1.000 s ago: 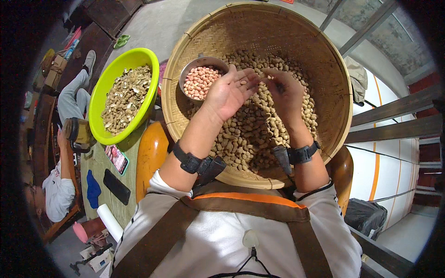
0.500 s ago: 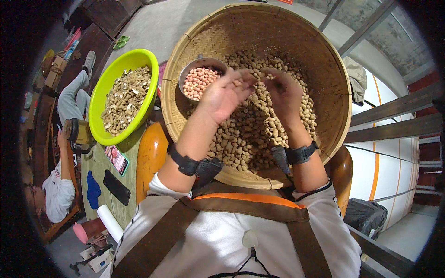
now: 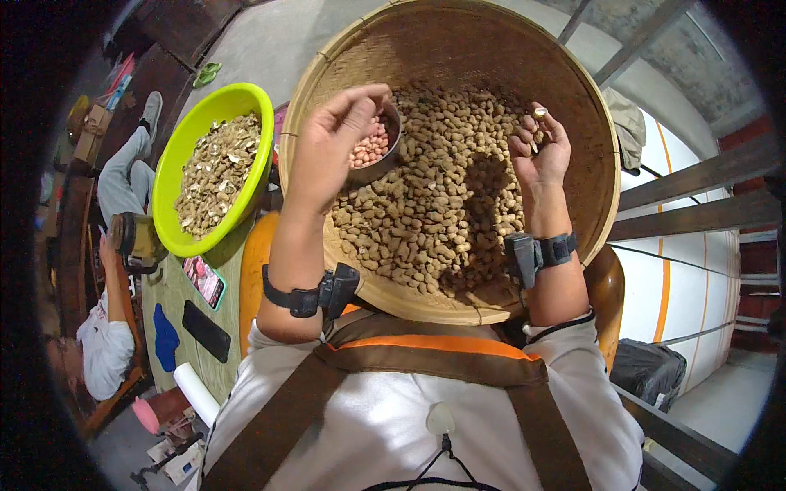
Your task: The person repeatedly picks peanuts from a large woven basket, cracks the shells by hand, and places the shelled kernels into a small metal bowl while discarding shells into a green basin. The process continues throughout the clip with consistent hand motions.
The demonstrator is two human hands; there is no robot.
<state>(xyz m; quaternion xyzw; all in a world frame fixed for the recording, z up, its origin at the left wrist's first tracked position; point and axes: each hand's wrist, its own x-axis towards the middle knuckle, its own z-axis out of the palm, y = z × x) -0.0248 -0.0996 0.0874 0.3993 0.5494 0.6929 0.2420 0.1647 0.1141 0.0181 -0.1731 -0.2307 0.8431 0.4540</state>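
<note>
Head view, from left to right: a glossy lime-green plastic basin (image 3: 265, 155) holds ragged, broken peanut shells (image 3: 214, 176), some showing pale inner faces. Next, the left hand (image 3: 340, 123) has moved away from the right and now hangs over a round metal pot (image 3: 382, 168), its fingers curled inward; whether they grip anything I cannot tell. Smooth, oval pink kernels (image 3: 370, 150) lie inside the pot, which sits within a wide, round basket (image 3: 475, 41) of tightly woven bamboo. Rough, tan, waisted pods (image 3: 409, 225) cover much of the basket's floor. Farther right, the right hand (image 3: 542, 155) has swung out over the basket's right side, palm upward, fingers bent around a few shell pieces (image 3: 538, 141), one with a whitish hollow. With the hands now well apart, kernels and husks seem to be going separate ways.
</note>
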